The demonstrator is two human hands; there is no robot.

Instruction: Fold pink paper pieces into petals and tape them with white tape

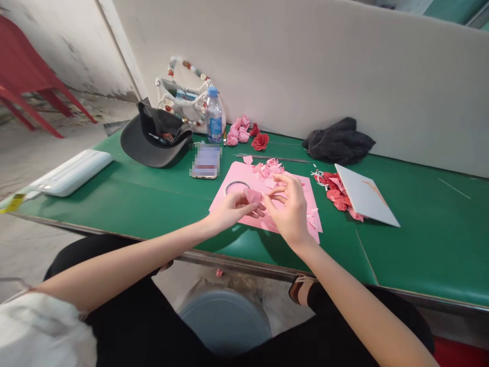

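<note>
A small folded piece of pink paper (252, 195) is pinched between the thumb and fingers of my left hand (233, 210), above the pink sheets. Close by on the right, my right hand (289, 209) has its curled thumb and fingertips at the paper's right edge, and they appear to grip it. Under both hands lie flat pink paper sheets (221, 202). A dark ring (237, 182) rests on them just beyond my left hand. Loose pink paper pieces (269, 168) are heaped at the sheets' far side, beyond my right hand.
Pink paper flowers (239, 131) and a red one (260, 141) sit at the back near a bottle (214, 116). Left are a phone (206, 162), cap (158, 140) and white device (72, 173). Right, a white card (364, 196) leans over red petals (336, 196); dark cloth (340, 140) lies behind.
</note>
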